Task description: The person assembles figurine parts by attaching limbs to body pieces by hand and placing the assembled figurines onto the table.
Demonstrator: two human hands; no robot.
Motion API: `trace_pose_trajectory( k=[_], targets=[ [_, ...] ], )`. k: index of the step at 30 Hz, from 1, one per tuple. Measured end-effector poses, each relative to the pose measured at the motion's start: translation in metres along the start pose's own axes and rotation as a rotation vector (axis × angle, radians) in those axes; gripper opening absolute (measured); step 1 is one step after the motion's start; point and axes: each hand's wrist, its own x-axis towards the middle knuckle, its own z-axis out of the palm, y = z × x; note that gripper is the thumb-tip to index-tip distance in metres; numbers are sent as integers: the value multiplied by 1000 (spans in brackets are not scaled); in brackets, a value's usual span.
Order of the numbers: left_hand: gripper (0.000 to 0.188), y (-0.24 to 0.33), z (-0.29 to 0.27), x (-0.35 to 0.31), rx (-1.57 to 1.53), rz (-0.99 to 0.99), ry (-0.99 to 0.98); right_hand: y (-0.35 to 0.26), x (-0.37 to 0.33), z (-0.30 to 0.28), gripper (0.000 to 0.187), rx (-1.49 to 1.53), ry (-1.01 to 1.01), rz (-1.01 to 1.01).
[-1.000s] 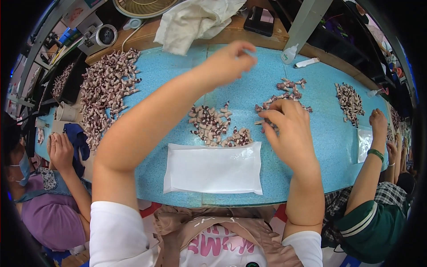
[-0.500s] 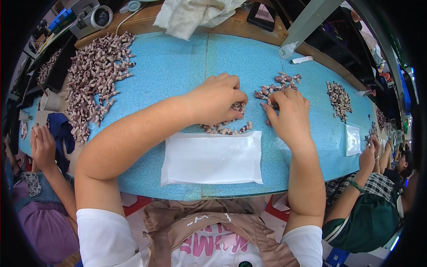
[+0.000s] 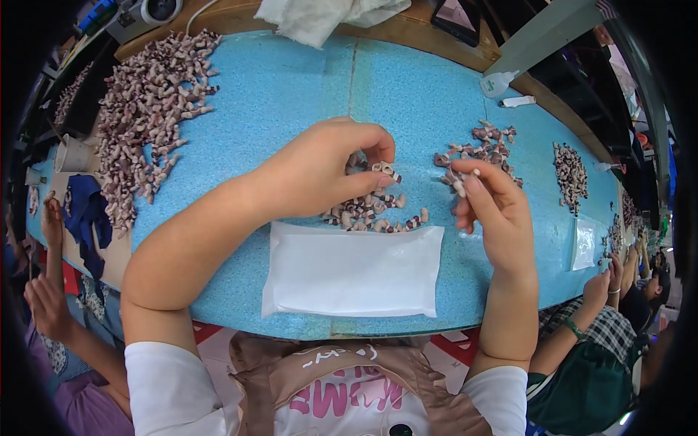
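My left hand (image 3: pixel 331 163) is curled over small knobbly white-and-purple pieces (image 3: pixel 383 171), with some showing between thumb and forefinger. More of these pieces lie in a small pile (image 3: pixel 361 212) just below that hand. My right hand (image 3: pixel 502 207) is raised a little, its thumb and forefinger pinched on one small piece (image 3: pixel 476 173). Behind its fingertips sits another small heap (image 3: pixel 494 149) of the same pieces, partly hidden by the hand. A flat white packet (image 3: pixel 352 270) lies on the blue tabletop (image 3: pixel 283 94) in front of me.
A large heap of pieces (image 3: pixel 156 102) spreads along the left side. White cloth (image 3: pixel 320 18), a dark-framed device (image 3: pixel 456 20), a small bottle (image 3: pixel 497 84) and a white stick-like item (image 3: pixel 517 102) lie toward the back. Co-workers sit on both sides; another heap (image 3: pixel 571 174) lies right.
My right hand has lifted off the right-hand heap and drawn nearer to me, with a piece in its fingertips. My left hand has opened slightly around its pieces. The view has shifted slightly.
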Motion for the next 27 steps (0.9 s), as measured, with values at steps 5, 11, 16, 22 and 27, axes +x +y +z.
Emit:
trace_pose_trajectory(
  k=[5, 11, 16, 22, 27],
  targets=[
    [21, -17, 7, 0, 180, 170, 13, 7, -2, -5, 32, 482, -133, 47],
    [19, -16, 12, 0, 131, 204, 23, 10, 0, -10, 35, 642, -136, 180],
    [20, -16, 13, 1, 144, 219, 27, 12, -1, -9, 26, 571, -105, 170],
    [23, -9, 15, 0, 111, 161, 76, 10, -4, -3, 26, 581, -98, 144],
    [25, -11, 15, 0, 193, 228, 60, 12, -5, -4, 28, 601, -135, 156]
  ],
)
